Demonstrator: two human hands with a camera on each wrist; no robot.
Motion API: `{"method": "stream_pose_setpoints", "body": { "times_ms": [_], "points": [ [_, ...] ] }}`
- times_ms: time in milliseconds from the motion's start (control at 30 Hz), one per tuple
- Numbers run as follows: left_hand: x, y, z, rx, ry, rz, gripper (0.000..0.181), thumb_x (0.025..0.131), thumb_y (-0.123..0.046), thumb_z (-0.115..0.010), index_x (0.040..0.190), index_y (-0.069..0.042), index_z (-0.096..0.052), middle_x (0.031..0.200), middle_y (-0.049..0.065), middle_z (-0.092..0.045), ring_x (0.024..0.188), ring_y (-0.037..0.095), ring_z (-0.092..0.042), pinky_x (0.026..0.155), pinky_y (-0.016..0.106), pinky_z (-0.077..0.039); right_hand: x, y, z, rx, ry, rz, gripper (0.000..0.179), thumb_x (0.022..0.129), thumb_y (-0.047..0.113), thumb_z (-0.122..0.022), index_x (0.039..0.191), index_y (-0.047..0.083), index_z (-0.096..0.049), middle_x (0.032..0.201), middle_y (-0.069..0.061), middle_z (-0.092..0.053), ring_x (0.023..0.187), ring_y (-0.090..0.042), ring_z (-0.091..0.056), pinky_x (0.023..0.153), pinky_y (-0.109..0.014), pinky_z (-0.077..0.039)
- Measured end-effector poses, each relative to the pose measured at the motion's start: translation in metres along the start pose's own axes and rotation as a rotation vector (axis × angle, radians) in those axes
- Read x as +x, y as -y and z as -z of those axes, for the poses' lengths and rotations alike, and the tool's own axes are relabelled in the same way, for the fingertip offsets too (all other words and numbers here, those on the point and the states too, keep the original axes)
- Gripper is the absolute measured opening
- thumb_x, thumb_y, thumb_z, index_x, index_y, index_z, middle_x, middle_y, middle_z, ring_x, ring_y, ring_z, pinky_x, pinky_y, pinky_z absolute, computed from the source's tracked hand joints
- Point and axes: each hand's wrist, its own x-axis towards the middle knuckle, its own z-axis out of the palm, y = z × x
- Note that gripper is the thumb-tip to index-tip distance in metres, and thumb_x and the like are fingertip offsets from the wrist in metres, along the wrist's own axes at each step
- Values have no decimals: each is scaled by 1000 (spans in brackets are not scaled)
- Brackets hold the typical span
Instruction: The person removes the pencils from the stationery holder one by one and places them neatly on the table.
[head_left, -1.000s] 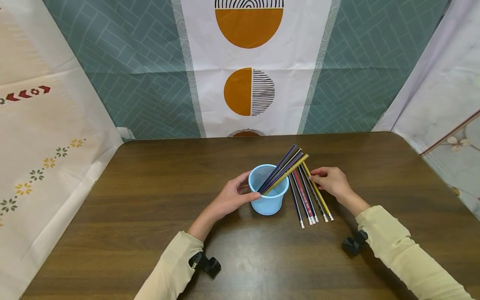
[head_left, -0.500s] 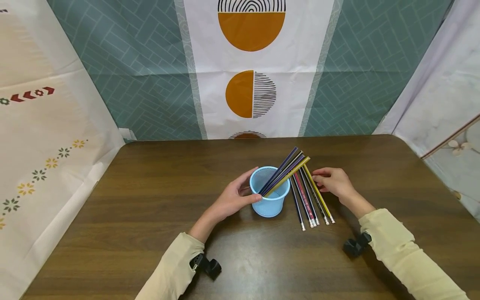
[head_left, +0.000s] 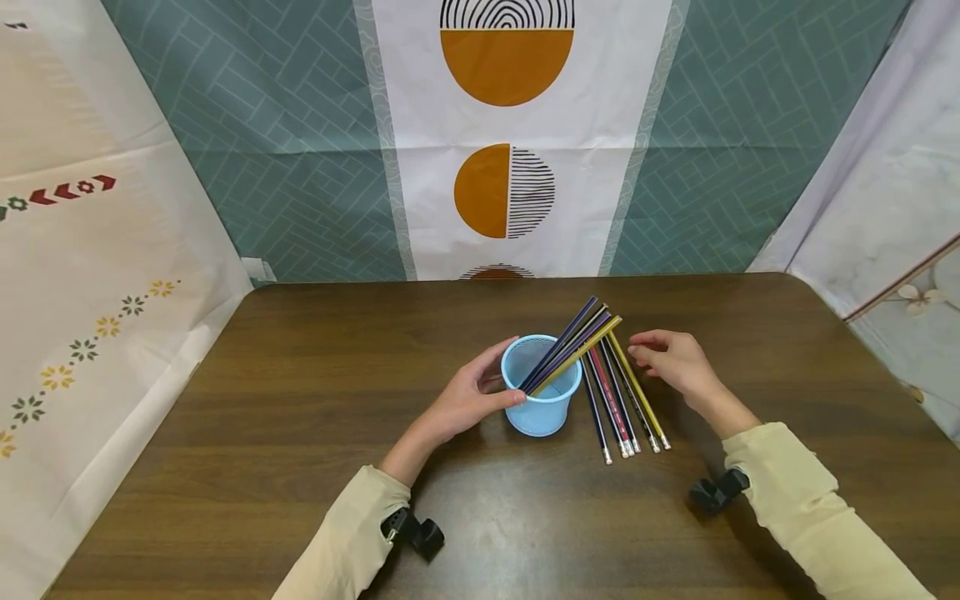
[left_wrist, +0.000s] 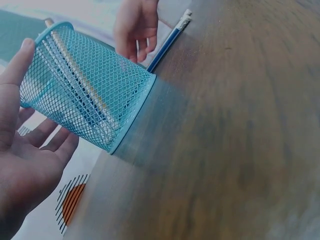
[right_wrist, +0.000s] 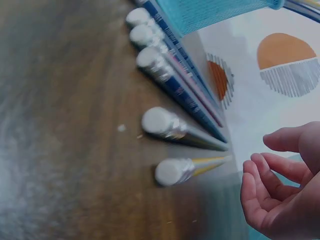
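Note:
A light blue mesh pencil cup (head_left: 542, 418) stands on the table, with several pencils (head_left: 572, 348) leaning out over its right rim. My left hand (head_left: 468, 398) grips the cup from the left, its thumb at the near rim. In the left wrist view the fingers reach round the mesh cup (left_wrist: 95, 82). Right of the cup, loose pencils (head_left: 617, 404) lie side by side, white eraser ends towards me. Just right of the yellow pencil (head_left: 641, 392) is my right hand (head_left: 671, 362). Its loosely bent fingers hold nothing in the right wrist view, apart from the yellow pencil (right_wrist: 207, 164).
The brown wooden table (head_left: 315, 375) extends around the cup on every side. A patterned cloth (head_left: 315, 150) hangs behind its far edge, and pale cloths hang left and right. A black wrist camera (head_left: 718, 492) sits under each sleeve.
My right hand has drawn slightly right, away from the yellow pencil. The left hand stays on the cup, and the pencils lie as before. The head view has tilted up a little.

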Motion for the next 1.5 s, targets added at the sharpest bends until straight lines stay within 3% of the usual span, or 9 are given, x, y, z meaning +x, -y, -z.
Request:
{"method": "stream_pose_setpoints", "body": {
  "times_ms": [167,333,667,767,1067,1500],
  "points": [
    [5,22,2,-2,-5,-5,72,87,4,-69,149,0,-33,142,23,-43,127,38,-45,104,47,-39,-6,8,3,-3,-7,45,37,97,14,-59,124,-10,-57,119,-25,-60,97,-29,-60,75,-27,-53],
    [4,27,3,5,-16,-9,70,87,-1,-71,148,-6,-37,140,17,-46,126,32,-48,103,43,-41,-13,17,3,44,26,80,40,96,16,-62,126,-10,-56,121,-25,-60,99,-27,-62,80,-28,-53],
    [5,28,3,-4,-9,-22,69,88,-4,-71,148,-7,-38,140,16,-47,125,31,-48,103,40,-41,-24,30,-2,102,89,134,41,94,20,-66,123,-8,-60,116,-17,-64,94,-7,-58,80,-22,-50],
    [5,29,3,1,-11,-26,70,87,-5,-72,148,-8,-38,140,15,-47,125,29,-48,103,39,-41,-26,33,-6,173,115,155,41,92,16,-68,123,-10,-59,114,-13,-66,92,-6,-61,81,-24,-52],
    [6,27,3,-1,-5,-38,72,87,-7,-73,149,-8,-36,140,15,-47,125,28,-49,103,38,-42,-24,35,-17,364,180,229,31,91,7,-67,116,-11,-61,103,-4,-70,90,-18,-66,81,-32,-55],
    [7,25,2,-23,-2,-26,73,87,5,-67,150,-3,-31,142,19,-45,127,31,-47,104,41,-40,-32,53,-26,366,142,213,32,89,6,-68,113,-16,-62,91,7,-71,82,-18,-62,74,-29,-54]
  ]
}}
